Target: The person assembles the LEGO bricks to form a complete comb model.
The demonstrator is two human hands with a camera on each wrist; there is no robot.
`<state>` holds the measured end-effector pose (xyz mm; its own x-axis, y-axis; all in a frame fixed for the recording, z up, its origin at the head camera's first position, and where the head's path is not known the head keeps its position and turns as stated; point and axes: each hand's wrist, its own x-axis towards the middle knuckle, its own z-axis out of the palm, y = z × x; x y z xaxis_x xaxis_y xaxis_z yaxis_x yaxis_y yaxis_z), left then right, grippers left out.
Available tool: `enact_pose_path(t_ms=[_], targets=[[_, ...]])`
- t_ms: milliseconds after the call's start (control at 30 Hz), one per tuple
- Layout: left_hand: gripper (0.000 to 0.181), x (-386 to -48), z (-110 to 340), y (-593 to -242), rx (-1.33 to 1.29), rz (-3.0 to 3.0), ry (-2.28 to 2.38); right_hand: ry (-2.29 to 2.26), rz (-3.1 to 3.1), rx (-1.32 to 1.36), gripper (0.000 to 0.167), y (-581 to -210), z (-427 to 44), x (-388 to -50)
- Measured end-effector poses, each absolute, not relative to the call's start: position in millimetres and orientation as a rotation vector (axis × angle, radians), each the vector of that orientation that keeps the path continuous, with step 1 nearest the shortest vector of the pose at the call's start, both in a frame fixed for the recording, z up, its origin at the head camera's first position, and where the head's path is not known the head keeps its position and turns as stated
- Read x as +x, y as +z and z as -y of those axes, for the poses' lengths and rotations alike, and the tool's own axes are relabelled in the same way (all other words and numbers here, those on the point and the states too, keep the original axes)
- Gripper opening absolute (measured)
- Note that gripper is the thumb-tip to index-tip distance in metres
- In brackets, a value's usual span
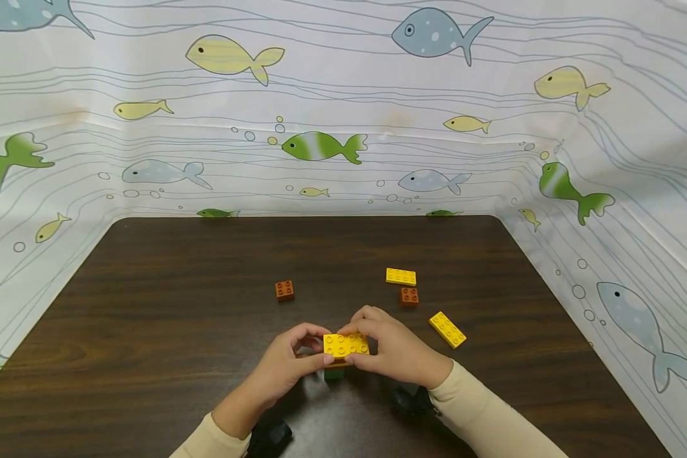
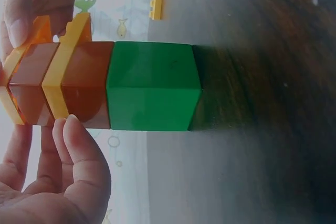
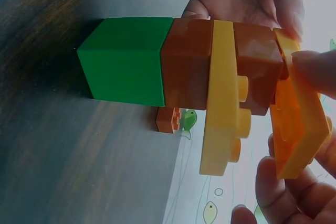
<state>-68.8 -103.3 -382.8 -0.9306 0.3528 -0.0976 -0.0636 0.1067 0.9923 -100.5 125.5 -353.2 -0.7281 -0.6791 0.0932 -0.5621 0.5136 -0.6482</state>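
Note:
A stack of toy bricks stands on the table between both hands. Its base is a green block (image 2: 152, 85), followed upward by a brown brick (image 3: 186, 61), a yellow plate (image 3: 219, 135) and a second brown brick (image 3: 257, 51). A studded yellow brick (image 1: 346, 346) lies on top, slightly tilted, with a gap under one side in the right wrist view. My right hand (image 1: 395, 346) pinches this top brick between thumb and fingers at its right end. On the left, my left hand (image 1: 283, 366) holds the stack's upper part, thumb in front and fingers behind.
Beyond the hands on the dark table (image 1: 166, 305) lie a brown brick (image 1: 284, 291), another brown brick (image 1: 409, 297), a yellow plate (image 1: 401, 276) and a second yellow plate (image 1: 448, 329). A fish-patterned sheet (image 1: 343, 95) rises around the table's back and sides.

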Motion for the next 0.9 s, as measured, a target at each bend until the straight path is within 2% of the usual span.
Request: enact_pose_path(t_ms=[567,900], targets=[[0.037,-72.7,105.2,-386.5,0.315,-2.121,1.825,-0.975,-2.569,-1.095,0.034,-350.8,-124.0,-103.1],[0.037,-71.7,103.8,-385.8,0.305,-2.117,1.838,-1.039,-2.544,-1.024,0.035,-354.9,-125.3,-101.7]])
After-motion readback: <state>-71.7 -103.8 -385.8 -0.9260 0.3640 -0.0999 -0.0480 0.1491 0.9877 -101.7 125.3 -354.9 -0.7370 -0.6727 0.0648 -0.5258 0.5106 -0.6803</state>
